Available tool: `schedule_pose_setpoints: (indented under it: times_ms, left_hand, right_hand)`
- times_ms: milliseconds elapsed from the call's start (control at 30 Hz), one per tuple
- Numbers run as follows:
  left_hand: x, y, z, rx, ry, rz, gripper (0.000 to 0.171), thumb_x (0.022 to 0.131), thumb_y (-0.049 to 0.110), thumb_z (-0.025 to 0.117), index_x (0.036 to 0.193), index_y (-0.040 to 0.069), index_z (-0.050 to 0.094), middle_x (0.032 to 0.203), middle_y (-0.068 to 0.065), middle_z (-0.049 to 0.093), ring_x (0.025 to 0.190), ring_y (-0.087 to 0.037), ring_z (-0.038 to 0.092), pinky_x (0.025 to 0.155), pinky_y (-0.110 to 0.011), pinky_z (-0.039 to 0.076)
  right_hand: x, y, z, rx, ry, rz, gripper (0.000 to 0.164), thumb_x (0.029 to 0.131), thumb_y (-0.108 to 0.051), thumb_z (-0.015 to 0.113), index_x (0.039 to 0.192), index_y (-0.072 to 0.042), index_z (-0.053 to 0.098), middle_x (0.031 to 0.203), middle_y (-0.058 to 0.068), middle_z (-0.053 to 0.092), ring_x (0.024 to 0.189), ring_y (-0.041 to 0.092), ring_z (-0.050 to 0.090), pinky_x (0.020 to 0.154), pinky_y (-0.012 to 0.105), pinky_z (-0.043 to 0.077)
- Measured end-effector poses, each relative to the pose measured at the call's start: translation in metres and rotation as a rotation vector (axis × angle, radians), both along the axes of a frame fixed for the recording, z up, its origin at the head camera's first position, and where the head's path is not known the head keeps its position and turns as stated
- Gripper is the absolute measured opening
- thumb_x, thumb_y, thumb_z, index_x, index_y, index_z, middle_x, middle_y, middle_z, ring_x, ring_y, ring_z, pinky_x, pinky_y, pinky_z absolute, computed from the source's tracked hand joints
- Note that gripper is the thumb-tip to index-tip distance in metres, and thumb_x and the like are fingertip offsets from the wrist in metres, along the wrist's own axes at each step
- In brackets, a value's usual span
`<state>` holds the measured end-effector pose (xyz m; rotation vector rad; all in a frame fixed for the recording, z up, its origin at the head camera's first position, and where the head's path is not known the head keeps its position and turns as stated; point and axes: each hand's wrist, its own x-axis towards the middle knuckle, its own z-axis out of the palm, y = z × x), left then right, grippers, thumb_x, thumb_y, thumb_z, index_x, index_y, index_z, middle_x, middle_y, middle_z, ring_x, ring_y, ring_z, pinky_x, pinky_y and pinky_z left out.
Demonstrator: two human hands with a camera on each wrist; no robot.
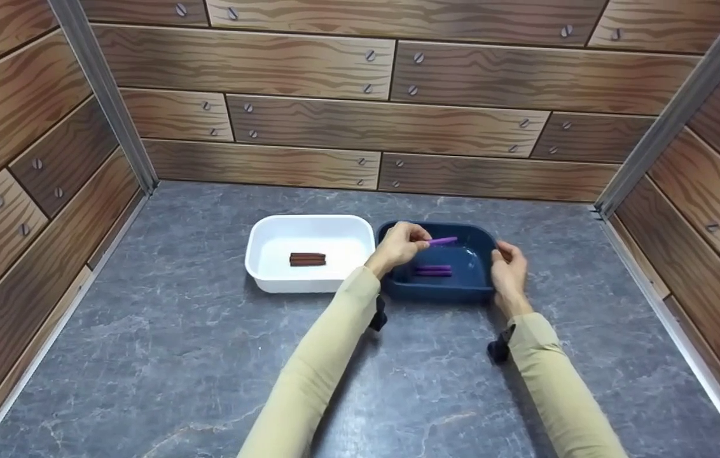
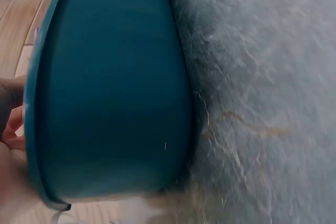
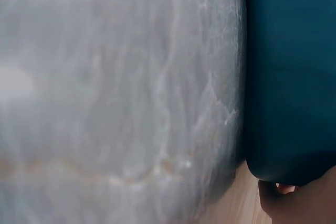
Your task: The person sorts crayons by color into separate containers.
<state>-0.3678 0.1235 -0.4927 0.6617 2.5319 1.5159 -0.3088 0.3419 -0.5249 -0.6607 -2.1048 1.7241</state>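
Note:
A dark blue basin stands on the grey surface, with a few purple sticks lying on its floor. Above that floor my left hand pinches another purple stick between thumb and fingertips. My right hand grips the basin's right wall, thumb on the near side of the rim. In the left wrist view the basin's outer wall hides most of the left hand. The right wrist view has the right hand at the basin's end.
A white basin stands directly left of the blue one, holding several brown sticks. Wood-patterned panels rise behind and on both sides of the grey marbled surface.

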Motion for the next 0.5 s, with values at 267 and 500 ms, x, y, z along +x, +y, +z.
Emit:
schedule_pose_setpoints:
  times_ms: [267,500]
  left_hand:
    - [-0.006,0.01,-0.01,-0.123,-0.029,0.129,0.009,0.089,0.01,0.069,0.094,0.008,0.076,0.092,-0.002,0.073,0.086,-0.011,0.062,0.081,-0.022,0.049]
    - [-0.007,0.015,-0.012,-0.227,-0.01,0.158,0.012,0.091,0.011,0.067,0.097,0.009,0.077,0.101,-0.003,0.075,0.1,-0.017,0.066,0.091,-0.028,0.051]
  right_hand:
    - [0.003,0.0,-0.001,-0.017,-0.009,0.006,0.04,0.104,-0.01,0.04,0.144,-0.004,0.045,0.138,0.016,0.048,0.121,0.023,0.046,0.098,0.029,0.039]
    - [0.001,0.0,0.001,-0.007,-0.006,0.002,0.04,0.104,-0.01,0.04,0.144,-0.003,0.045,0.139,0.018,0.047,0.125,0.026,0.046,0.102,0.033,0.039]
